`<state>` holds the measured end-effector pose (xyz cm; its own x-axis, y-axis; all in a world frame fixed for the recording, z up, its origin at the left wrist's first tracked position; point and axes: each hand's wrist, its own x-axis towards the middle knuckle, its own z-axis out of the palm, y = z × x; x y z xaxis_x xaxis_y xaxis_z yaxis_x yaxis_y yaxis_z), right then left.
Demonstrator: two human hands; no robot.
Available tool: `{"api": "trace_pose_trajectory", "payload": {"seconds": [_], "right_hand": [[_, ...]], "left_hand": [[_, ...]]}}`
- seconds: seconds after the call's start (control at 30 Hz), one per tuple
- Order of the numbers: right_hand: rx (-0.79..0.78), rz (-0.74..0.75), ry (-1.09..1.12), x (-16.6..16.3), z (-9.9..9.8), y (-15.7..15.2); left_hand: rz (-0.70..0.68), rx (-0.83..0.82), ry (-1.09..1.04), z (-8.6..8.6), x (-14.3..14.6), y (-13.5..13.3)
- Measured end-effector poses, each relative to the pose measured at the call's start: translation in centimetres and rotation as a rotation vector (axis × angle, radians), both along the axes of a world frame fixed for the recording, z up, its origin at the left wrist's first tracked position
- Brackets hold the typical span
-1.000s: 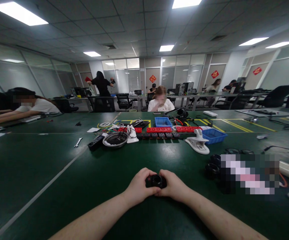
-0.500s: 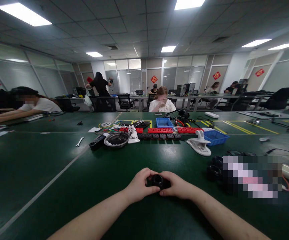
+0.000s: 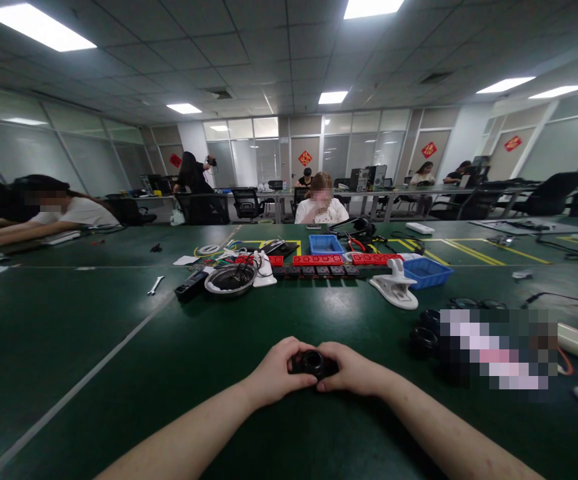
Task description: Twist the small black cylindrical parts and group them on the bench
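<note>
A small black round part [image 3: 313, 362] with a ring-shaped top sits between my two hands, low over the green table [image 3: 119, 373]. My left hand [image 3: 275, 371] is curled round its left side, fingers closed on it. My right hand [image 3: 356, 373] grips its right side the same way. Both forearms rest on the table near the front edge. The underside of the part is hidden by my fingers.
Black ring-shaped parts [image 3: 423, 339] lie to the right beside a blurred patch. Further back are a white clip stand [image 3: 396, 287], blue bins [image 3: 426, 272], red power strips [image 3: 319, 260], a metal dish [image 3: 231, 280] and a wrench [image 3: 155, 285]. People sit across and at the left.
My hands and the black part stay almost where they were. A standing person at the back has shifted left.
</note>
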<state>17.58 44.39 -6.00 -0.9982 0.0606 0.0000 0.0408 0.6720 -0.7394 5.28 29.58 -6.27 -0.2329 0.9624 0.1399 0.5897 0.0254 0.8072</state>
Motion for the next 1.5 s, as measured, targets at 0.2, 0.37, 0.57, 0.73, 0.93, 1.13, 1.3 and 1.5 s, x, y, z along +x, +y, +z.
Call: {"api": "trace_pose_trajectory", "payload": {"seconds": [0.2, 0.37, 0.57, 0.73, 0.93, 1.13, 1.3, 1.5], "right_hand": [[-0.018, -0.018, -0.01, -0.1, -0.5, 0.2], [0.078, -0.142, -0.012, -0.3, -1.1, -0.3], [0.438, -0.346, 0.068, -0.5, -1.5, -2.0], [0.373, -0.251, 0.125, -0.3, -1.1, -2.0], [0.037, -0.042, 0.027, 0.0, -0.3, -0.4], [-0.079, 0.037, 0.001, 0.1, 0.4, 0.0], [-0.044, 0.029, 0.005, 0.1, 0.1, 0.0], [-0.002, 0.011, 0.0, 0.1, 0.0, 0.1]], "left_hand": [[0.008, 0.006, -0.003, 0.2, 0.2, 0.0], [0.087, 0.006, 0.017, 0.3, 0.8, 0.0], [0.268, -0.022, 0.052, 0.1, 1.7, 0.0], [0.197, -0.01, 0.06, 0.2, 1.3, -0.1], [0.036, -0.011, 0.043, 0.6, 0.5, -0.3], [0.001, -0.005, 0.052, 0.6, 0.5, -0.3], [-0.006, 0.004, 0.061, 0.5, 0.4, -0.3], [-0.011, 0.007, 0.08, 0.4, 0.4, -0.3]]}}
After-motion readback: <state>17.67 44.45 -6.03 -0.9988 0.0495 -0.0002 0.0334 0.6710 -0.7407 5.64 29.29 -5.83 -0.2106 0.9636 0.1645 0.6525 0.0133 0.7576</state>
